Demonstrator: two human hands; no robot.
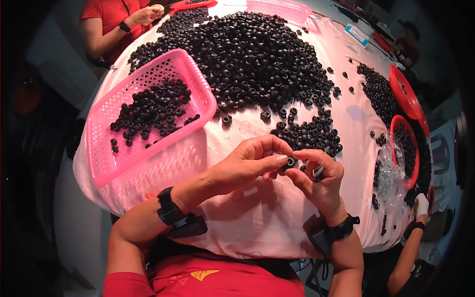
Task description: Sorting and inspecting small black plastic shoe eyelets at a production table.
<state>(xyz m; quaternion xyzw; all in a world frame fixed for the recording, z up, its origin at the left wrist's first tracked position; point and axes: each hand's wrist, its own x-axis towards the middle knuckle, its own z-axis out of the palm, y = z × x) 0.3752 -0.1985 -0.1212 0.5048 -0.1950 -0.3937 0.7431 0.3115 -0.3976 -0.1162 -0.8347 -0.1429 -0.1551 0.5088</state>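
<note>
Both hands meet in front of me above the table's near side. My left hand [252,161] pinches a small round black part [291,163] with a pale ring round its hole, between thumb and fingertips. Close on the other side, my right hand [321,180] has its thumb and forefinger at that part. A short object with a whitish end [317,171] is tucked in the right hand's curled fingers; its kind is unclear. Just beyond the hands lies a small cluster of similar black parts [311,132].
A pink perforated basket [200,81] holding black parts stands at the left. A large heap of black parts [247,54] fills the far middle. Red trays [415,173] and clear plastic bags [391,173] lie on the right. Other people [101,29] work around the table.
</note>
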